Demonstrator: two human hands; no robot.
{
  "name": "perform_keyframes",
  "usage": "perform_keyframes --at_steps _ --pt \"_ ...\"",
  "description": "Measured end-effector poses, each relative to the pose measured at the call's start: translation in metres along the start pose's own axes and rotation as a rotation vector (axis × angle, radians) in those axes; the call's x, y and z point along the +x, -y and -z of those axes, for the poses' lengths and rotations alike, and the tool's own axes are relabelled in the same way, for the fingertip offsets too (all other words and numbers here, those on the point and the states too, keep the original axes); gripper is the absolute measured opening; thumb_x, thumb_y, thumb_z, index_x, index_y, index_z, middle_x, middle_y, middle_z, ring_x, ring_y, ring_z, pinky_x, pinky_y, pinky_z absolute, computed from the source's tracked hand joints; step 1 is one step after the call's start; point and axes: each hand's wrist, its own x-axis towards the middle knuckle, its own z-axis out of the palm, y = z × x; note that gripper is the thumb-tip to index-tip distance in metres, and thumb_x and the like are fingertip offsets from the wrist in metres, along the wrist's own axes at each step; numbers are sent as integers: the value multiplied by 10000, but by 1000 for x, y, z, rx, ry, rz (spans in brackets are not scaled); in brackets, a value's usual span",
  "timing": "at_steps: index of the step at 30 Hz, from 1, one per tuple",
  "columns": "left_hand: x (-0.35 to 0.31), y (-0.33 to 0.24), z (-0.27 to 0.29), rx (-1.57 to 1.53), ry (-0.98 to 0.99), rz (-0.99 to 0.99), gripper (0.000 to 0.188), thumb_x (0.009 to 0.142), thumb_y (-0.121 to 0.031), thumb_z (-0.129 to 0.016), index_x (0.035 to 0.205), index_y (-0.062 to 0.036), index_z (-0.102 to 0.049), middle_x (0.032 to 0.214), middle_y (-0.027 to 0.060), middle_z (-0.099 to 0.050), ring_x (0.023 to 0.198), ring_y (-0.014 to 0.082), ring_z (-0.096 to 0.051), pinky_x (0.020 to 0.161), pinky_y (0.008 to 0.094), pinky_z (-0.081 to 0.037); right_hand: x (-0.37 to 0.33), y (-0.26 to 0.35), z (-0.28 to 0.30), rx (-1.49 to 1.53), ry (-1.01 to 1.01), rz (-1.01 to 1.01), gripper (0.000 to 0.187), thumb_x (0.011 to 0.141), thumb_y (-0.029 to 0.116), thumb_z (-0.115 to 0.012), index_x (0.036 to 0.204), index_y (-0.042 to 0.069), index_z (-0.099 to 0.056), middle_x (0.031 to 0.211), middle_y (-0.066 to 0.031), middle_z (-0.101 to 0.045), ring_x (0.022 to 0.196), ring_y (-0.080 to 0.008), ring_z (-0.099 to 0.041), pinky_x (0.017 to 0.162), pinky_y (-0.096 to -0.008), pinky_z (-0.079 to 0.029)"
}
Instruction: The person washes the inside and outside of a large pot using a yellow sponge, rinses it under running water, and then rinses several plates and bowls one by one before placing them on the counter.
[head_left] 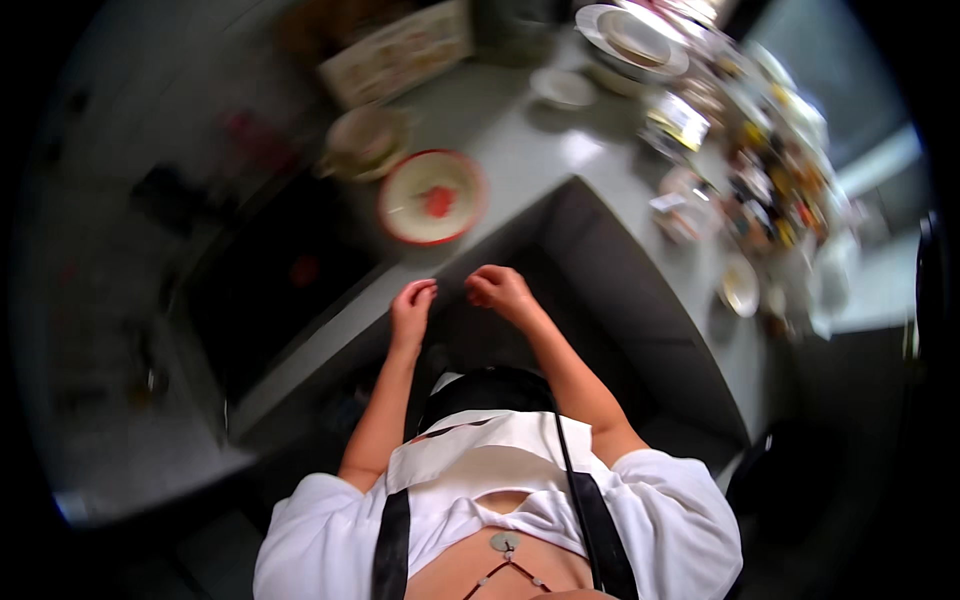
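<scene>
White shirt and black apron straps (392,545) sit closest to the lens, forearms running up from them. Left hand (412,310) and right hand (503,290) hover side by side, not touching, fingers curled loosely; motion blur, so cannot tell if either pinches anything. Red-rimmed bowl (432,197): round, cream inside, red blob at centre, pale streak beside the blob. Bowl sits on the grey table (520,160), just beyond the left hand, near but apart. Dark cooktop (270,290) left of the bowl. Past the bowl: small white dish (563,88), stacked plates (632,42). Right of the bowl, a cluttered row of jars, blurred.
</scene>
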Motion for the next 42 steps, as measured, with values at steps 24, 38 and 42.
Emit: perform_keyframes --at_steps 24,38,42 --pt "84 103 296 339 -664 183 492 736 -91 -584 1183 -14 -394 904 134 -531 820 248 -528 728 339 -428 233 -21 -280 -1043 153 570 246 747 113 -531 987 64 -550 998 -132 -539 895 -310 -532 751 -363 -446" --pt "96 102 280 284 -588 360 675 779 -106 -509 1329 -92 -118 1084 251 -472 974 376 -480 805 397 -410 335 -86 -316 -1621 547 395 291 816 197 -447 1065 68 -526 1048 -130 -536 943 -263 -548 764 -381 -466" --pt "102 128 280 343 -639 271 686 772 -98 -498 1334 -101 -105 1153 260 -427 1032 378 -451 857 386 -384 345 -94 -300 -1850 828 321 278 785 155 -492 1038 56 -550 1070 -143 -529 947 -270 -542 776 -377 -458"
